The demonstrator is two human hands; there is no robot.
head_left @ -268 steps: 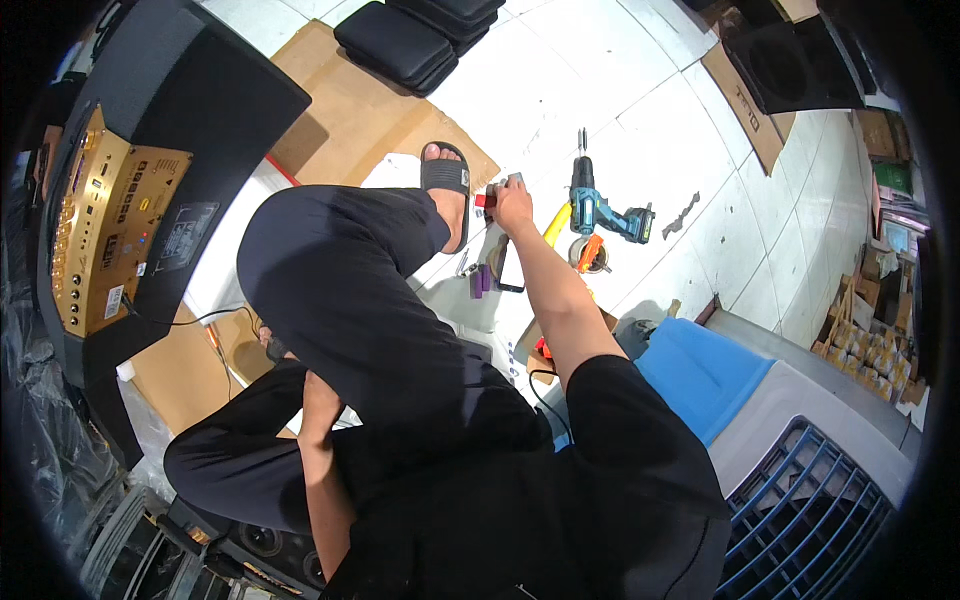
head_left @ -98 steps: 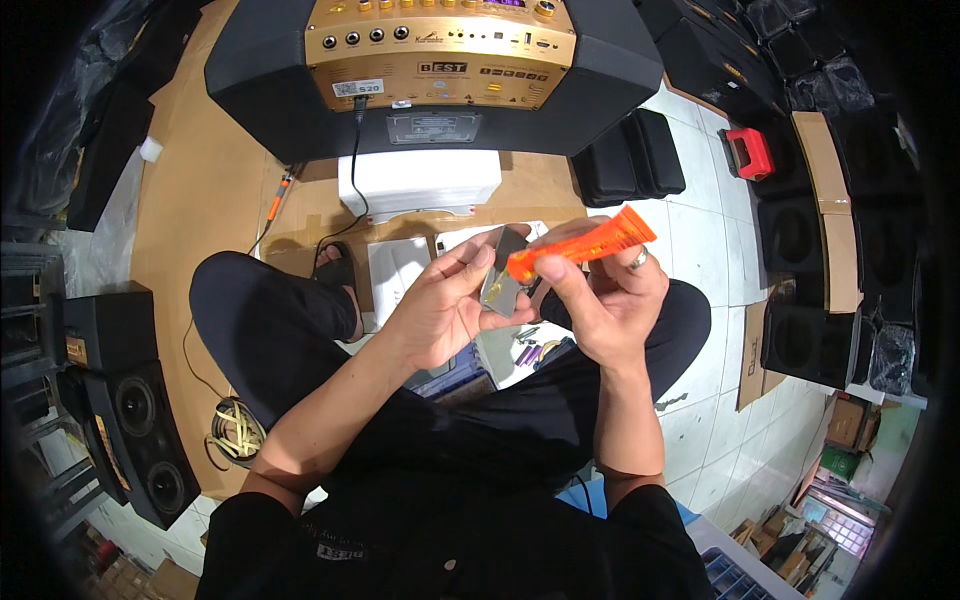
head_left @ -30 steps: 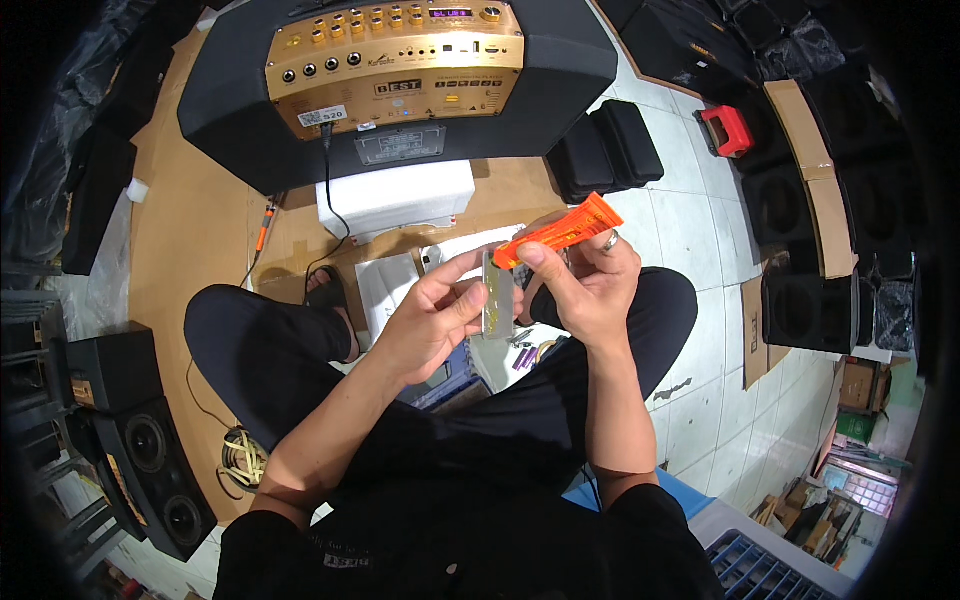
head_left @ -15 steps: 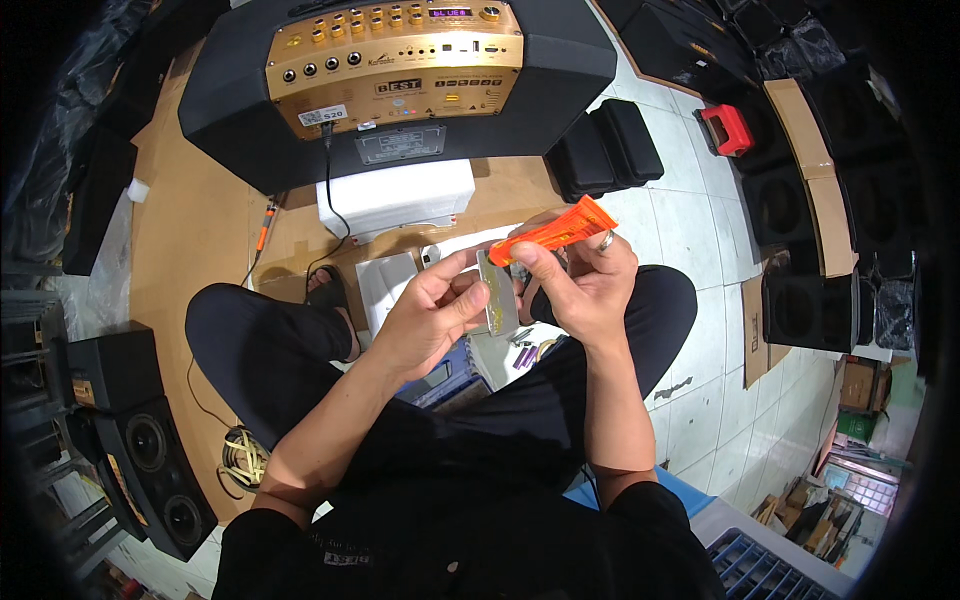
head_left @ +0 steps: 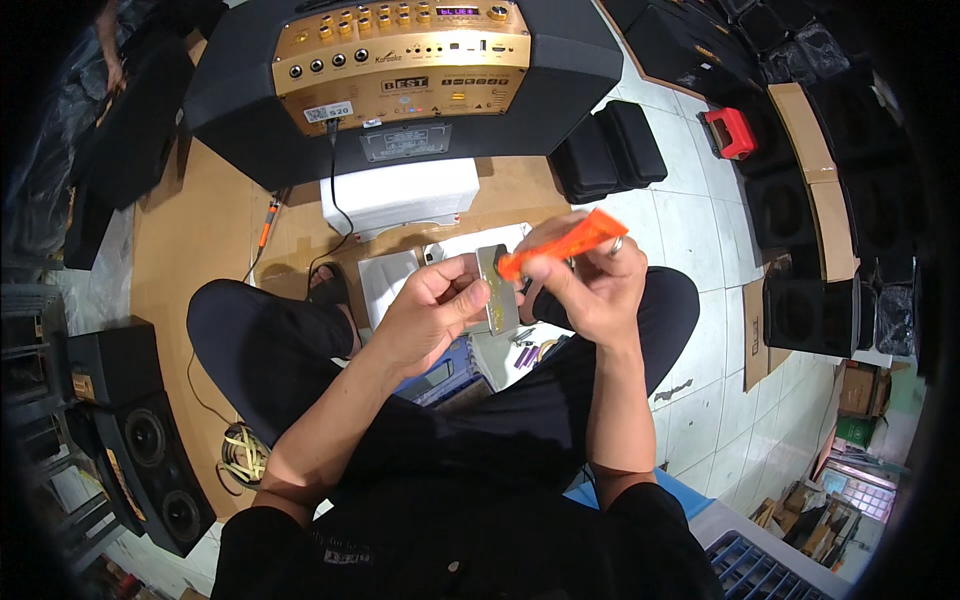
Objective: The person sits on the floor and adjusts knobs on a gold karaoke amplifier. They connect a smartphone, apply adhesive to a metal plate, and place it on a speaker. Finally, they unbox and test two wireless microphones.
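Note:
Between the thumb and fingers of my left hand [head_left: 437, 312] is a small flat grey plate [head_left: 503, 312], held upright, with yellowish streaks on its face. My right hand [head_left: 600, 300] grips a squeezed orange tube [head_left: 572, 243], wearing a ring on one finger. The tube's narrow end meets the plate's upper part; whether it touches or hovers just over it I cannot tell. Below the hands, a white surface [head_left: 490, 365] bears several small purple pieces [head_left: 525, 356] and other little parts. A blue case [head_left: 440, 378] lies beside it, partly covered by my left arm.
Ahead stands a large black speaker with a gold control panel [head_left: 400, 75], a cable plugged in, behind a white foam block [head_left: 400, 195]. Black padded pieces [head_left: 610, 150] and a red object [head_left: 728, 134] lie to the right. A soldering iron [head_left: 268, 222] rests left; another person's arm [head_left: 110, 50] shows far left.
My right hand and the orange tube have shifted slightly right and down. The plate stays nearly in place. Another person's arm has come into view at the upper left, where a dark box has moved.

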